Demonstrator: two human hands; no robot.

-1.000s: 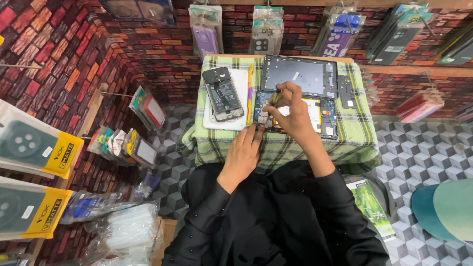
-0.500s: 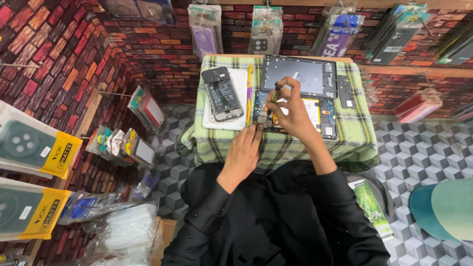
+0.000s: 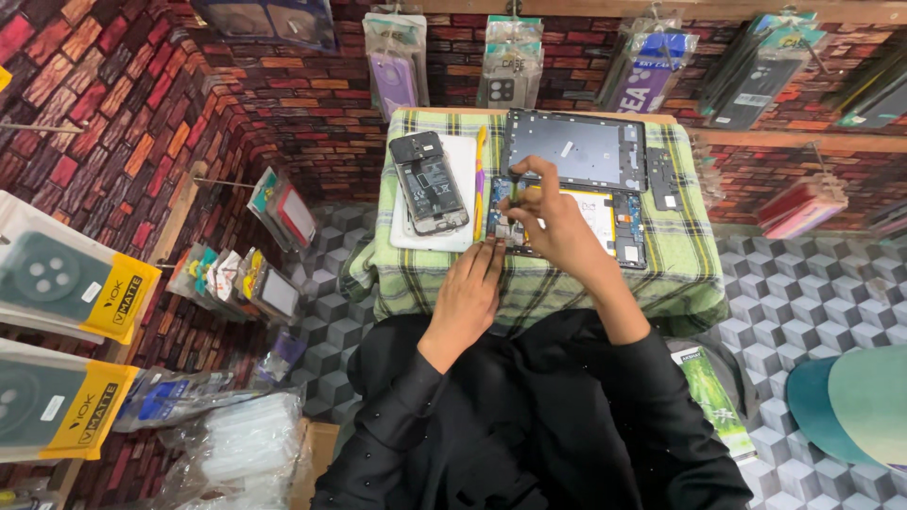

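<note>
While the small table (image 3: 416, 274) under its green plaid cloth is being viewed from above, an opened tablet (image 3: 619, 227) is being shown lying near the middle of it, its circuit boards and pale battery exposed. A thin dark tool, seemingly a small screwdriver (image 3: 513, 192), is being pinched between the thumb and fingertips of the right hand (image 3: 557, 231), with its tip being held down on the left end of the tablet's insides. The left hand (image 3: 470, 293) is being rested flat on the cloth just beside the tablet's near left corner, its fingers being kept pressed together and pointed away from the body. Just beyond the tablet, its detached dark back panel (image 3: 576, 149) is being displayed lying flat. To the left, an opened phone (image 3: 430, 182) is being supported on a white pad (image 3: 453, 236), and a yellow pry tool (image 3: 479, 175) is being shown lying between that pad and the tablet.
</note>
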